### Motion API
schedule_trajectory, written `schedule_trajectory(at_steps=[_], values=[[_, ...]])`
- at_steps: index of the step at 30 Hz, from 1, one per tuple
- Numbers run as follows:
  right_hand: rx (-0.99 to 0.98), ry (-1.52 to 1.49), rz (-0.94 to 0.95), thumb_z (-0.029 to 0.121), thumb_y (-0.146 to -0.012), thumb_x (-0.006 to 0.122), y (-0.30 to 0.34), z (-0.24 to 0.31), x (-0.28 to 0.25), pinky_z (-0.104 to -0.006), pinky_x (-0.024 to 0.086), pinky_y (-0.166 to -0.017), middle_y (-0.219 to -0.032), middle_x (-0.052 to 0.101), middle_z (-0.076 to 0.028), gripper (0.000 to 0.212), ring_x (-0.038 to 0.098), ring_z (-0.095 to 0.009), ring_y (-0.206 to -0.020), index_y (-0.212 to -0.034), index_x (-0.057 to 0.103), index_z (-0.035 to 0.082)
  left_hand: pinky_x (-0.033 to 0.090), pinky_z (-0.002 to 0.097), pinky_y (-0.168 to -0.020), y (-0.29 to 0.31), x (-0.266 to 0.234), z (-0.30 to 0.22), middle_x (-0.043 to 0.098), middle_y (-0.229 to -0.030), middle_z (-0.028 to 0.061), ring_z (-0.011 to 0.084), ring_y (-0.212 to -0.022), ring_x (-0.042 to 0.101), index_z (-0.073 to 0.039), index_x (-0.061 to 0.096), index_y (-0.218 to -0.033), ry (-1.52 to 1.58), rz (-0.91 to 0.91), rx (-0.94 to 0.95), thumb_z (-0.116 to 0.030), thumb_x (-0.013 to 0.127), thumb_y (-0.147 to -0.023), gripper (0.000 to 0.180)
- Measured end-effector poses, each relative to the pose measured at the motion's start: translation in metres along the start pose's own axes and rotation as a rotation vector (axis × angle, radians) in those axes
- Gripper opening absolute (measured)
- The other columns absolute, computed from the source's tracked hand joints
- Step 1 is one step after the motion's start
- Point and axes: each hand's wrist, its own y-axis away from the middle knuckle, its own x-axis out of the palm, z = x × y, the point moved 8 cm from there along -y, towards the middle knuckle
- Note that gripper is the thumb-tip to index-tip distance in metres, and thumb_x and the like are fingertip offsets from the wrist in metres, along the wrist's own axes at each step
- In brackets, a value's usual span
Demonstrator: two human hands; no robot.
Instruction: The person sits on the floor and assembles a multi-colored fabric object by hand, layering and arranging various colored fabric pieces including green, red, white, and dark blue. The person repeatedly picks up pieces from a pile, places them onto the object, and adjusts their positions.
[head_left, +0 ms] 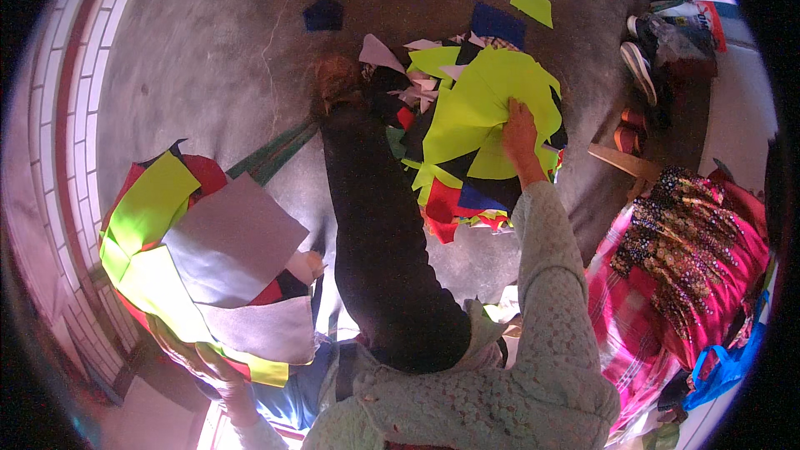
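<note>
My right hand (521,140) reaches over a heap of cut cloth pieces on the floor. Its fingers close on a bright yellow-green cloth piece (479,92) on top, which creases towards them. Red, blue, black and pale scraps show around and under it. At the lower left, my left hand (227,373) supports a loose stack of cloth pieces, its fingers mostly hidden underneath. A large grey-lilac piece (233,237) lies uppermost there, with yellow-green pieces (150,208) along the outer side and red edges below.
My dark-clad leg (375,233) stretches between the stack and the heap. Beyond are a navy scrap (323,13) and a yellow-green scrap (532,5). Shoes (637,69) and a wooden piece (623,162) lie right, above pink patterned fabric (692,258) and a blue strap (725,371).
</note>
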Motion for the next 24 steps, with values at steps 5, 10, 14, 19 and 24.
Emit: schedule_trajectory(at_steps=[5, 10, 14, 19, 24], values=[[0.113, -0.473, -0.195, 0.003, -0.078, 0.051, -0.014, -0.035, -0.024, -0.0403, 0.047, -0.082, -0.111, 0.060, -0.017, 0.034, 0.058, -0.036, -0.099, -0.112, 0.053, 0.005, 0.022, 0.0477, -0.108, -0.002, -0.003, -0.003, 0.031, -0.143, 0.0206, 0.0355, -0.132, 0.030, 0.000, 0.030, -0.140, 0.040, 0.007, 0.020, -0.049, 0.028, -0.094, 0.067], [0.217, -1.175, -0.383, 0.007, -0.085, 0.046, 0.003, -0.075, -0.066, -0.0369, 0.049, -0.080, -0.105, 0.062, -0.013, 0.028, 0.061, -0.027, -0.095, -0.111, 0.054, 0.004, 0.022, 0.0474, -0.108, 0.001, -0.005, -0.001, 0.033, -0.142, 0.0210, 0.0362, -0.131, 0.031, 0.002, 0.032, -0.138, 0.059, -0.027, 0.051, -0.047, 0.032, -0.094, 0.066], [0.246, -1.720, -0.462, 0.013, -0.089, 0.046, 0.027, -0.099, -0.118, -0.0376, 0.053, -0.075, -0.104, 0.062, -0.012, 0.025, 0.062, -0.026, -0.093, -0.109, 0.056, 0.003, 0.024, 0.0499, -0.106, 0.002, -0.007, 0.001, 0.037, -0.139, 0.0228, 0.0376, -0.129, 0.033, 0.005, 0.039, -0.133, 0.091, -0.091, 0.099, -0.043, 0.035, -0.093, 0.062], [0.332, -1.903, -0.257, 0.018, -0.090, 0.051, 0.090, -0.089, -0.158, -0.0309, 0.051, -0.080, -0.104, 0.061, -0.010, 0.026, 0.060, -0.021, -0.094, -0.108, 0.056, 0.000, 0.023, 0.0457, -0.107, 0.006, -0.013, -0.003, 0.035, -0.141, 0.0207, 0.0367, -0.131, 0.031, 0.001, 0.037, -0.136, 0.022, -0.097, 0.089, -0.031, 0.040, -0.091, 0.055], [0.175, -2.034, -0.059, 0.019, -0.090, 0.052, 0.138, -0.027, -0.189, -0.0309, 0.051, -0.080, -0.104, 0.061, -0.010, 0.027, 0.060, -0.021, -0.094, -0.109, 0.056, 0.000, 0.021, 0.0449, -0.109, 0.008, -0.015, 0.002, 0.036, -0.142, 0.0157, 0.0327, -0.133, 0.030, -0.003, 0.036, -0.137, -0.021, -0.133, 0.061, -0.033, 0.044, -0.092, 0.055]])
